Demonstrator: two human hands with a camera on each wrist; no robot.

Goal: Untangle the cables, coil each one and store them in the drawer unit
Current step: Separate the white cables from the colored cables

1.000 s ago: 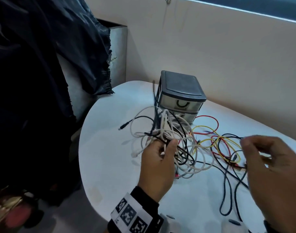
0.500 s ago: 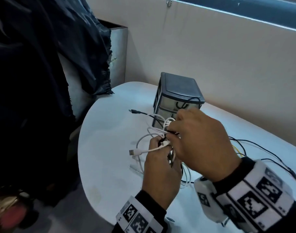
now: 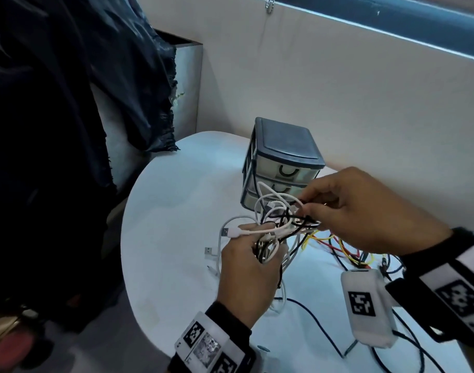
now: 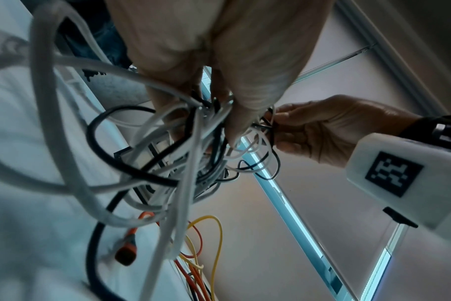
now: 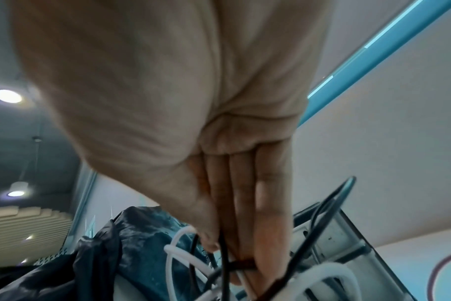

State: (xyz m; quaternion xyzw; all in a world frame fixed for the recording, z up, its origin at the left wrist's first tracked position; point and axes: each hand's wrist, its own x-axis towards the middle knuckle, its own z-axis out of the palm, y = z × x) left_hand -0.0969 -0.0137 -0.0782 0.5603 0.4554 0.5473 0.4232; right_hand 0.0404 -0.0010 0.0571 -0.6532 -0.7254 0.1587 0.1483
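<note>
Leftmost of the grip, past the table's edge, a dark crumpled sheet [image 3: 69, 109] draped over something hidden; nearer, on the white table [image 3: 171, 211], a grey USB plug [image 3: 209, 251] lying flat just left of the left hand [image 3: 248, 278]; fist of that hand curled round a tangled bundle of white and black cables [image 3: 273, 232], thumb side up, a white plug [image 3: 234, 232] poking out leftward over its knuckles, loose white loops hanging beneath the fist toward the tabletop; from the left wrist view, same fist [image 4: 219, 61] seen from below, closed on the strands where they bunch together, thick white and black loops sagging under it, an orange connector [image 4: 128, 249] and yellow and red wires [image 4: 209, 244] lower down; behind the held bundle, touching or merely overlapping cannot be told, the grey drawer unit [image 3: 281, 162] upright on the table, three pale drawers all pushed in; right of the bundle, the right hand [image 3: 365, 211] raised level with it, fingertips pinching a thin black strand [image 3: 306, 219] at the bundle's right side, remaining fingers folded; right wrist view confirms fingers [image 5: 265, 203] pressed close together over a black cable [image 5: 224, 256]; below the pinch and rightward, yellow, red and black wires [image 3: 338, 246] sprawled on the table, running under the right wrist; strapped there, a white box with a square marker [image 3: 365, 305]; farthest right, black leads trailing off the frame.
</note>
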